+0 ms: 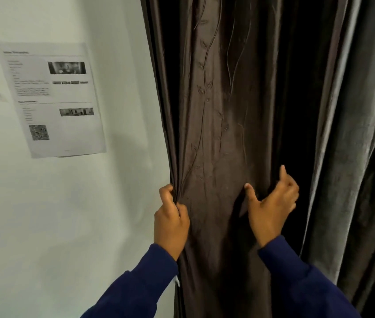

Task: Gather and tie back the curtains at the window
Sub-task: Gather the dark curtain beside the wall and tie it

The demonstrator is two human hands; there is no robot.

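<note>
Head cam: left hand (170, 222) pinches the left edge of the dark brown embroidered satin curtain (216, 134), which hangs dead centre. Right hand (271, 203) at 4 o'clock curls into its folds, thumb up. Grey velvet curtain (354, 157) hangs at 3 o'clock.

Indoor room, office-like — printed notice (51, 97) on white wall (67, 214), floor-length curtains (216, 111).
</note>
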